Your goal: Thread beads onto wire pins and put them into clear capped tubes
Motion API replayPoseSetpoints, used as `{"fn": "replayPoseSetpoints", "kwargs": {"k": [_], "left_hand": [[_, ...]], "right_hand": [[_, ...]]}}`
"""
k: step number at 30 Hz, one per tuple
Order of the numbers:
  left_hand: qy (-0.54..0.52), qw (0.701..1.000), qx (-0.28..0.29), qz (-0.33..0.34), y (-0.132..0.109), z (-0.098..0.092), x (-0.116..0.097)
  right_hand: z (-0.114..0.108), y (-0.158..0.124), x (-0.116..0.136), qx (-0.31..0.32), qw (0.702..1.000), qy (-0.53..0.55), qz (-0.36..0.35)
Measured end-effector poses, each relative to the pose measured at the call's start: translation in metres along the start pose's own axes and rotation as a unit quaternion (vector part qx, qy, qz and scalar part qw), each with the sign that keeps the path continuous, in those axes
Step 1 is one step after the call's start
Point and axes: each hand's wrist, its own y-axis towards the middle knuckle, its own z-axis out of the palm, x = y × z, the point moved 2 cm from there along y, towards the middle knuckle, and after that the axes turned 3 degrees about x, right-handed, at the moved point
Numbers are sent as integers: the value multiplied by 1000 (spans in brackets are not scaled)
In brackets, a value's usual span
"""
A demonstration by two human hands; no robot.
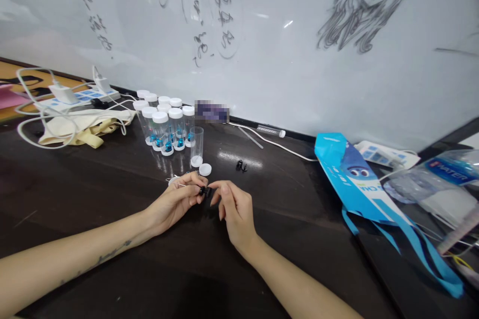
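Observation:
Near the middle of the dark table, my left hand (182, 199) pinches a small black part (203, 191), and a thin white stick shows at its fingers. My right hand (234, 209) is just to the right, its index fingertip at the black part's edge and the other fingers loosely bent; nothing is seen held in it. Behind my hands an open clear tube (196, 145) stands upright, with a white cap (205, 169) lying beside it. Further right lie small black pieces (241, 165). Another white cap is partly hidden behind my left hand.
Several capped clear tubes (160, 132) with blue items stand at the back left. Left of them are a cream cloth bag (86, 124), cables and a power strip (82, 97). A capped tube (270, 131) lies by the whiteboard. Rightward are a blue bag (348, 179) and water bottle (441, 174).

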Motion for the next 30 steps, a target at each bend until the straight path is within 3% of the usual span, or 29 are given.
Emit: {"fn": "replayPoseSetpoints", "kwargs": {"k": [30], "left_hand": [[22, 999, 23, 15, 0, -2, 1]], "right_hand": [[1, 1, -2, 0, 1000, 11, 9]]}}
